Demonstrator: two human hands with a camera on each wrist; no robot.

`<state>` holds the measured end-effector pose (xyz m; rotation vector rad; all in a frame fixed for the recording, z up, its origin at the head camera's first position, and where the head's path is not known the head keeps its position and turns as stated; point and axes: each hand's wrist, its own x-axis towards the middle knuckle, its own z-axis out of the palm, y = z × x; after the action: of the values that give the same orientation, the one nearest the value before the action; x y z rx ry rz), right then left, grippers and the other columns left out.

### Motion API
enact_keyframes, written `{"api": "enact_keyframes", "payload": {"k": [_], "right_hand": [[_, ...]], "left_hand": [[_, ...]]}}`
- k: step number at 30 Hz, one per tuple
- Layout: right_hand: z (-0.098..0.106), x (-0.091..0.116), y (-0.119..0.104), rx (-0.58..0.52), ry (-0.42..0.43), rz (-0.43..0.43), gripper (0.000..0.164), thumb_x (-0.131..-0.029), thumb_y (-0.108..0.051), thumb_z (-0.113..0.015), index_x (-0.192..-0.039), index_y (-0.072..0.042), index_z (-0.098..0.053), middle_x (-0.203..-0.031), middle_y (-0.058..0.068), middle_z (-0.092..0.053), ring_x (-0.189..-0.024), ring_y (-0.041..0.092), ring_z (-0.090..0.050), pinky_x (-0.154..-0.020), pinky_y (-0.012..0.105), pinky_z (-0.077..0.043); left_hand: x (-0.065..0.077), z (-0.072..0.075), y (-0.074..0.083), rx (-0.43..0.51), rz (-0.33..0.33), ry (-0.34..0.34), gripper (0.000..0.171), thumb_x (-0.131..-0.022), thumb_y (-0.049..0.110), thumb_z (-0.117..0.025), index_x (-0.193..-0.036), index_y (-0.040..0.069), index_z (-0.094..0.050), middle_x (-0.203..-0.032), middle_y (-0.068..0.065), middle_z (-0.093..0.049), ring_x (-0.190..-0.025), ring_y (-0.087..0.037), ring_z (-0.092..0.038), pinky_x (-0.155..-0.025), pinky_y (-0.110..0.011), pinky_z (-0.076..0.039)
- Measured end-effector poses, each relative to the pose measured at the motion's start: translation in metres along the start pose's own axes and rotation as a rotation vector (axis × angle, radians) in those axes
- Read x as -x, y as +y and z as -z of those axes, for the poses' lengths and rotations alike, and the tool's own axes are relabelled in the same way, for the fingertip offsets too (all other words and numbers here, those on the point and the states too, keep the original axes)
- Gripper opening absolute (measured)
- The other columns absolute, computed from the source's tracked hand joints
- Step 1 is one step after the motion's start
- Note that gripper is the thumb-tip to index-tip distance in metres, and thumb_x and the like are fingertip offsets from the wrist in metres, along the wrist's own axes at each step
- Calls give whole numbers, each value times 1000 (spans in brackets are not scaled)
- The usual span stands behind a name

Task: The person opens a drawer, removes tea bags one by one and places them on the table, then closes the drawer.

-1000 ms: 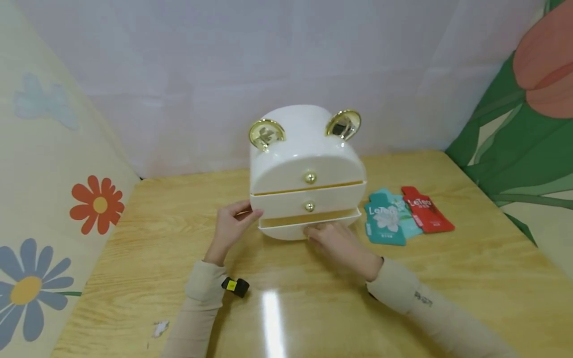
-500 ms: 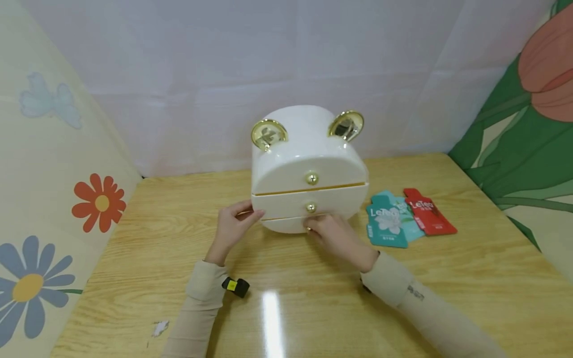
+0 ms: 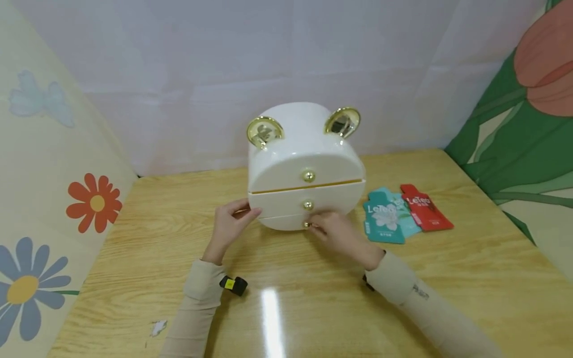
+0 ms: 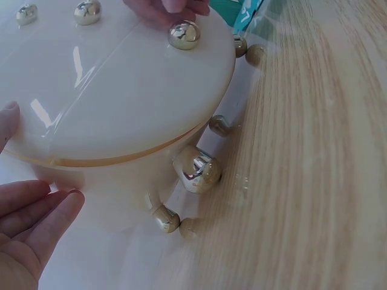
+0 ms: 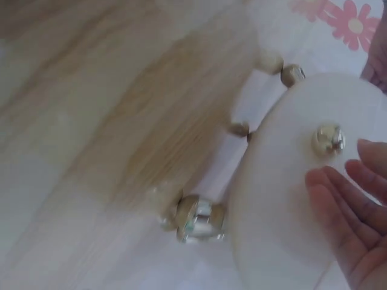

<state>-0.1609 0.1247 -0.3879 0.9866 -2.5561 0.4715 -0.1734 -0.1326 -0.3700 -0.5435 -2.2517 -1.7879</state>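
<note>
A white drawer box (image 3: 286,199) with gold ears and round gold knobs stands on the table; its drawer fronts lie nearly flush, with a thin gap below the top one. My left hand (image 3: 229,224) grips the box's left edge, thumb on the front and fingers along the side. In the left wrist view those fingers (image 4: 36,223) lie against the side wall. My right hand (image 3: 337,236) is at the bottom drawer (image 5: 278,199), fingers extended beside its gold knob (image 5: 329,141) and not round it. Small gold feet (image 4: 166,219) show under the box.
Teal, light-blue and red tea pouches (image 3: 427,211) lie overlapping on the wooden table (image 3: 179,199), right of the box. A torn white patch (image 3: 158,327) marks the tabletop at front left. A pale cloth (image 3: 192,99) hangs behind, with flower-painted panels at both sides.
The bottom drawer, which stood partly out, has slid in under my right hand until its front is flush. My right fingers have come off the knob. My left hand stays in place.
</note>
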Motion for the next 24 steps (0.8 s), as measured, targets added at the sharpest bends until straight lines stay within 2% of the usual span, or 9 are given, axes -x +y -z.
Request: {"api": "enact_keyframes", "payload": {"k": [4,8,10,14,19,24], "right_hand": [[12,9,8,5,73,-111,15,-80,-13,-67,-67,-9,-60,-61,-1,-56,-55,12,-48,-48,29,-44],[27,18,22,-10,113,-184,18,-79,-12,-67,-64,-9,-60,-58,0,-53,-51,10,-44,-44,27,-41],[34,21,29,-32,118,-203,16,-80,-11,-67,-65,-8,-62,-57,-2,-54,-50,8,-44,-44,26,-41],[42,21,39,-73,111,-205,16,-81,-11,-66,-66,-7,-63,-52,-6,-50,-46,4,-39,-41,23,-38],[42,17,47,-86,104,-185,17,-82,-12,-65,-66,-7,-65,-52,-7,-51,-46,3,-39,-42,23,-37],[41,13,50,-95,92,-202,18,-83,-14,-64,-66,-7,-65,-53,-7,-53,-45,4,-39,-42,23,-37]], "left_hand": [[-1,0,-1,26,2,-3,38,-78,-5,-66,-112,-17,-55,-98,-30,-60,-87,-35,-61,-72,-25,-53],[-1,-1,-1,64,-7,-3,54,-76,-6,-67,-124,-16,-45,-102,-31,-59,-90,-36,-60,-77,-30,-52],[-1,-3,0,50,-28,3,54,-75,-5,-68,-123,-15,-47,-101,-30,-60,-90,-34,-60,-78,-34,-52],[-1,-6,0,6,-74,24,48,-73,-4,-70,-117,-13,-54,-97,-28,-62,-86,-30,-60,-77,-38,-52],[0,-8,-1,-14,-91,48,45,-73,-5,-69,-115,-13,-55,-97,-27,-62,-85,-29,-60,-76,-39,-53],[-1,-8,-3,-29,-119,53,44,-75,-5,-68,-116,-12,-55,-99,-27,-62,-86,-30,-61,-75,-38,-53]]}}
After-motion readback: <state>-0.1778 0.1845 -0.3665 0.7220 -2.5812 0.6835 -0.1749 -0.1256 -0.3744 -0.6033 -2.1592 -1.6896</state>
